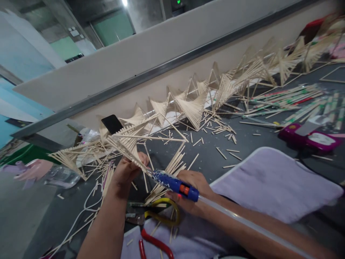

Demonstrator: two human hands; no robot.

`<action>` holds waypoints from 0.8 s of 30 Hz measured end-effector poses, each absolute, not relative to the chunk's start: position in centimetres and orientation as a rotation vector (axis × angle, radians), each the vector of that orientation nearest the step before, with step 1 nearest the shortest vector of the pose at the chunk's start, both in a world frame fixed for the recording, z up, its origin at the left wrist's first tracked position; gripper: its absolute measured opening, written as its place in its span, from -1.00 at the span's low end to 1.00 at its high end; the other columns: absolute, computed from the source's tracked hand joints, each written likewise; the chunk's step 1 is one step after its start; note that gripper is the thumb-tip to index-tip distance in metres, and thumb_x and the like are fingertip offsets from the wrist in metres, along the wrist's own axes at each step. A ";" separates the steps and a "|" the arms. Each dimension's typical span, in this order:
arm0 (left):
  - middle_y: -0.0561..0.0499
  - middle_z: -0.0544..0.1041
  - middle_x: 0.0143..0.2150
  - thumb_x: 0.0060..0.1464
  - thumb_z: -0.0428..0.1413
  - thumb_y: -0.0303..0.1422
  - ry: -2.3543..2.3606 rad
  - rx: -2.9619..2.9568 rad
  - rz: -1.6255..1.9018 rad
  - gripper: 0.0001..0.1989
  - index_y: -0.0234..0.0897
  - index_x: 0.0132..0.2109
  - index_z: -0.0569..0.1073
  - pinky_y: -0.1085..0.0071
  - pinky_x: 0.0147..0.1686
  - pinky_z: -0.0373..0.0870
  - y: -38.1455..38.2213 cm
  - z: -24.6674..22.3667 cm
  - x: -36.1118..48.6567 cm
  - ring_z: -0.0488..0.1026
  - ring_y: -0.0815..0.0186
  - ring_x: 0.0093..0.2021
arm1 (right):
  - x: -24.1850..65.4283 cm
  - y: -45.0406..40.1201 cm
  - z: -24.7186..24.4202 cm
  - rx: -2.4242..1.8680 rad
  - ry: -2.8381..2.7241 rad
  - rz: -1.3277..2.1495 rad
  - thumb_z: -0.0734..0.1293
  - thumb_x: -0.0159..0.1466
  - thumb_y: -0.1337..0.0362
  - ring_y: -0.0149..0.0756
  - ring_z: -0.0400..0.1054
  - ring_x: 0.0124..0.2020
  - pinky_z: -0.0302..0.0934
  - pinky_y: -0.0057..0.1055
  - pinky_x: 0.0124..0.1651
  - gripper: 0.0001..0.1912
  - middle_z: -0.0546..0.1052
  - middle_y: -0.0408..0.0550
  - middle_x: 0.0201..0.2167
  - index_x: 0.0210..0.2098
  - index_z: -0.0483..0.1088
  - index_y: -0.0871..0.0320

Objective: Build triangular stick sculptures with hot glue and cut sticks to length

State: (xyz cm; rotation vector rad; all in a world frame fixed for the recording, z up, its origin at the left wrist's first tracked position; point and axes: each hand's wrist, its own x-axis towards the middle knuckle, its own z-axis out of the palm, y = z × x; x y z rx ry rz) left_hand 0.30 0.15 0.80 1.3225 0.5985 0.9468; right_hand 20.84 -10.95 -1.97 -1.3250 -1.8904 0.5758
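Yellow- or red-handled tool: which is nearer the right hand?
The yellow-handled tool, just below-left of the right hand; the red-handled tool lies farther off, at the picture's bottom edge.

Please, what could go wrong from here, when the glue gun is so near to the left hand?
The tip of the glue gun is close to the left hand, so hot glue might burn its fingers. The long glue stick reaches far behind the gun; it might snag and jerk the right hand. The stick model has thin sticks; a hard push could crack one.
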 end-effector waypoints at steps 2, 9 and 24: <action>0.00 0.31 -0.53 -0.28 0.25 -0.23 0.567 1.327 0.923 -0.75 -0.33 -0.49 0.47 0.44 -0.57 0.30 0.3 0.8 0.2 0.27 0.33 -0.46 | 20.8 -10.9 -2.0 -1.307 -1.897 0.582 0.23 0.09 -0.01 -0.43 0.23 -0.55 0.02 -0.51 -0.45 -0.64 0.36 -0.14 -0.60 -0.58 0.29 0.17; 0.02 0.29 -0.54 -0.31 0.26 -0.26 0.541 1.284 0.961 -0.77 -0.31 -0.46 0.47 0.38 -0.59 0.41 0.5 1.1 -0.5 0.26 0.35 -0.47 | 20.7 -11.1 -2.7 -1.242 -1.928 0.563 0.22 0.12 0.00 -0.48 0.18 -0.58 -0.05 -0.52 -0.49 -0.63 0.33 -0.16 -0.63 -0.58 0.28 0.18; 0.05 0.26 -0.58 -0.36 0.29 -0.26 0.556 1.249 1.046 -0.75 -0.32 -0.53 0.45 0.43 -0.61 0.43 0.4 2.0 -1.0 0.24 0.39 -0.50 | 20.7 -11.2 -2.4 -1.255 -1.935 0.627 0.22 0.11 0.00 -0.47 0.21 -0.56 -0.02 -0.53 -0.48 -0.65 0.36 -0.15 -0.60 -0.57 0.27 0.17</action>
